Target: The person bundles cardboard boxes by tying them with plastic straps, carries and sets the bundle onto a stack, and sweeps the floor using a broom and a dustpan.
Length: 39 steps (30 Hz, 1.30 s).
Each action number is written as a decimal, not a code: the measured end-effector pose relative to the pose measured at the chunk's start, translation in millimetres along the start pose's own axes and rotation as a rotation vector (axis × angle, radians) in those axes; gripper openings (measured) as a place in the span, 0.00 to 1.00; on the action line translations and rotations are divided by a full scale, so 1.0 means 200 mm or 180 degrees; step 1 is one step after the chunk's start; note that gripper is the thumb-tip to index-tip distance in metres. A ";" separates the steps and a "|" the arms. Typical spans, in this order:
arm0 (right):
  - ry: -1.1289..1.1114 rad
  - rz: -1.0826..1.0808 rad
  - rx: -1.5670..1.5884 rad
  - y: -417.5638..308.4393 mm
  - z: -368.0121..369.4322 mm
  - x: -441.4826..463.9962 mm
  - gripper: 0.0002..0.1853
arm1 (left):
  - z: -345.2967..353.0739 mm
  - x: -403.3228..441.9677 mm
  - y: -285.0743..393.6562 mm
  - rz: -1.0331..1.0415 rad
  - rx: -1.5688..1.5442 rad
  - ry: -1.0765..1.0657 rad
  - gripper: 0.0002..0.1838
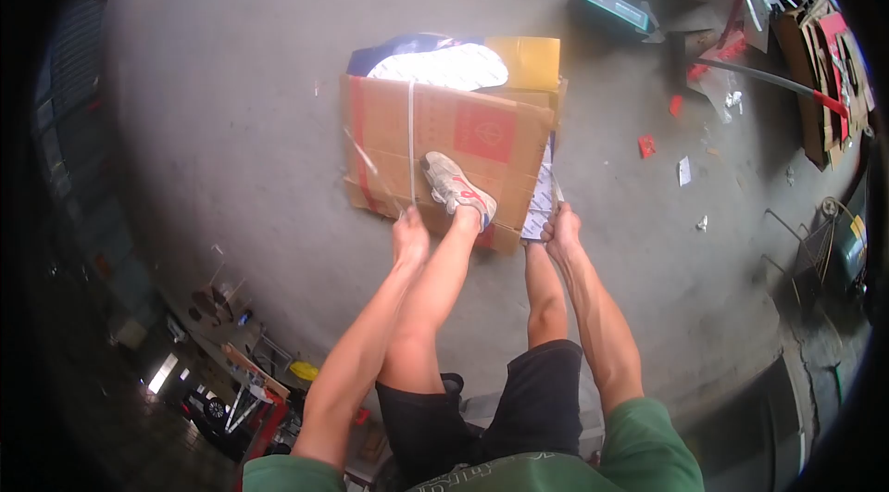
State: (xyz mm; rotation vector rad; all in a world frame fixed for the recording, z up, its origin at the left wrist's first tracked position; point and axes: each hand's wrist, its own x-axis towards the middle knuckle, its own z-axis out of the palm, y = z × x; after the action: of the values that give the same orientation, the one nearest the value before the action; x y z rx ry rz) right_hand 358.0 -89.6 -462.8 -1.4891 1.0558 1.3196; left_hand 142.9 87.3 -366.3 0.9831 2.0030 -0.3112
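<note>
A stack of flattened cardboard [370, 131] lies on the concrete floor, with blue, white and yellow sheets showing at its top edge. One foot in a light shoe [456, 188] presses on it. A pale strap [412, 126] runs down across the cardboard to my left hand [410, 234], whose fingers are closed round its lower end near the bottom edge. My right hand [562, 229] is closed on a thin strap [557, 186] at the right edge, beside the white printed sheets [541, 200].
A teal and black box [617, 8] lies at the upper right. Folded cardboard [824, 75] stands at the far right near a red and grey bar [773, 80]. Red scraps [646, 146] and paper bits dot the floor. Tools and a yellow item [304, 370] are at lower left.
</note>
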 end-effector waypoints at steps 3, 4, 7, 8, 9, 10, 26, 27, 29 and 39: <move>0.0065 -0.0027 0.0130 -0.02 0.03 0.02 0.13 | -0.13 -0.02 -0.10 -0.0109 0.0522 -0.0033 0.27; 0.0093 -0.0084 -0.0010 -0.02 0.03 0.04 0.14 | -0.12 -0.03 -0.09 -0.0114 0.0537 -0.0033 0.27; 0.0145 -0.0032 -0.0327 -0.01 -0.01 0.09 0.14 | -0.01 0.01 -0.06 0.1066 0.1701 -0.0493 0.26; 0.0112 -0.0130 -0.0486 -0.01 -0.04 0.10 0.15 | 0.08 0.04 -0.06 0.1168 0.1863 -0.0716 0.25; 0.0066 -0.0252 -0.0614 0.00 -0.05 0.13 0.16 | 0.15 0.05 -0.01 0.1205 0.1986 -0.0804 0.23; 0.0408 -0.0528 -0.1331 0.06 -0.06 0.21 0.18 | 0.23 0.08 0.02 0.1178 0.2074 -0.0944 0.20; 0.0103 -0.2931 -0.3701 0.28 -0.20 0.67 0.26 | 1.50 -0.17 0.44 0.3921 0.4285 -0.0923 0.07; 0.0203 -0.2880 -0.3345 0.27 -0.21 0.60 0.26 | 1.57 -0.16 0.44 0.3976 0.4370 -0.1010 0.07; 0.0363 -0.2826 -0.2692 0.20 -0.18 0.45 0.25 | 1.67 -0.14 0.44 0.3860 0.4591 -0.1086 0.07; 0.0297 -0.0603 0.1045 0.14 -0.13 0.64 0.10 | 1.74 -0.09 0.26 0.3941 0.3809 -0.1647 0.16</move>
State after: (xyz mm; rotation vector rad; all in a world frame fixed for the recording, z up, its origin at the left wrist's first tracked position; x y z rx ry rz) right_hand 348.6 -128.9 -589.8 -1.3726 1.1014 0.9034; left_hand 393.1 -75.9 -554.0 2.3075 0.3313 -0.9318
